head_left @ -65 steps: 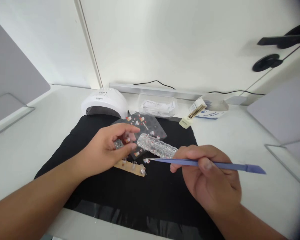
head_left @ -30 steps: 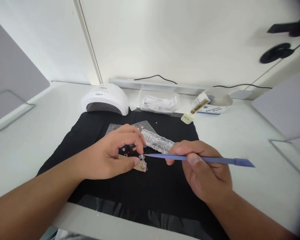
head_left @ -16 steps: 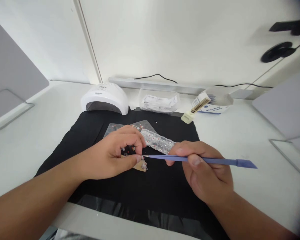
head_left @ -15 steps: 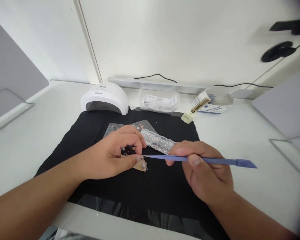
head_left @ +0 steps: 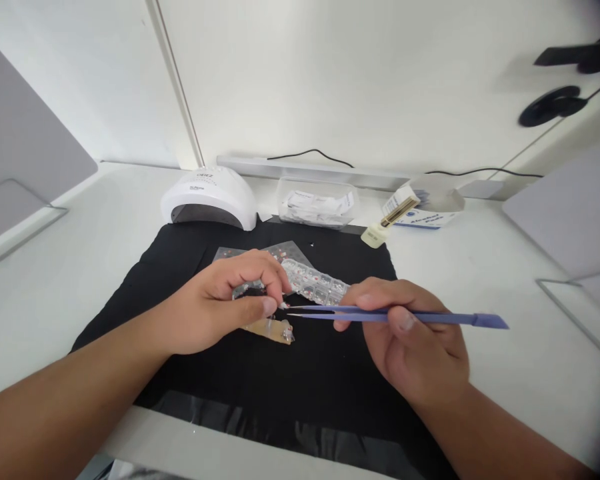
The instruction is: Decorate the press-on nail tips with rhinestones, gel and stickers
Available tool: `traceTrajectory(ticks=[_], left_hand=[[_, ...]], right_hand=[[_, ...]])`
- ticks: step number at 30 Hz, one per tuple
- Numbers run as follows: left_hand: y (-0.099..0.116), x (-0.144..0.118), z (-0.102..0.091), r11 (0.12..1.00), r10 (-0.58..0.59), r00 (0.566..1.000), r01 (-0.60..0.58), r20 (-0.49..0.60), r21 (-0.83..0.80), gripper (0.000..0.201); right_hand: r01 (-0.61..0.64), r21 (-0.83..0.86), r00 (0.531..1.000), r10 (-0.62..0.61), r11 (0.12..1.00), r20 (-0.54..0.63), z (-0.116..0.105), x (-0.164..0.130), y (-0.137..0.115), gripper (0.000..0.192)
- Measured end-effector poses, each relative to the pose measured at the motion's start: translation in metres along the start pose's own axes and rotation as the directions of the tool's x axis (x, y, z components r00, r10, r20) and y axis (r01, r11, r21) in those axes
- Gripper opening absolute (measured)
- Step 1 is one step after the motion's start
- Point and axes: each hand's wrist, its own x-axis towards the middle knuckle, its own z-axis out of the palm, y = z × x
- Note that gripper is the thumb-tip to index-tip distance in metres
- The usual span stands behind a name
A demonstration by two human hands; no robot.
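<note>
Over the black mat, my left hand [head_left: 230, 300] is closed in a pinch. A tiny pale piece [head_left: 284, 305] with a hint of red shows at its fingertips, too small to name. My right hand [head_left: 410, 340] grips blue tweezers [head_left: 440, 319], held nearly level. Their two thin tips are apart, pointing left, close beside that pale piece. I cannot tell whether they touch it. Beneath the left fingers lies a beige strip [head_left: 270, 329] with clear, shiny bits at its right end. Behind the hands is a clear compartment case [head_left: 315, 280] of small red and white bits.
Under everything spreads the black mat [head_left: 260, 407]. A clear sheet [head_left: 293, 251] with small pieces lies behind my left hand. Farther back stand a white nail lamp [head_left: 207, 193], a clear tub [head_left: 317, 203] of packets, a small bottle [head_left: 375, 235] and an alcohol pad box [head_left: 430, 217].
The tweezers' tips have parted; they were together at my left fingertips. My left hand has risen slightly, showing the pale piece and more of the beige strip.
</note>
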Motion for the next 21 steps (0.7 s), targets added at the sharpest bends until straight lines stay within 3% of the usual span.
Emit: traceTrajectory(ticks=[6,21], left_hand=[[-0.0031,0.0025,-0.0009,0.988,-0.030,0.999,0.027,-0.015,-0.155,0.008],[-0.0077,0.0038,-0.0029,0.946,-0.074,0.996,0.083,0.039,-0.313,0.008]], right_hand=[[0.016,0.019,1.000,-0.016,1.000,-0.005,0.0010,0.0023,0.0000,0.022],[0.009,0.038,0.999,-0.008,0.999,-0.038,0.0024,0.0042,-0.0021,0.022]])
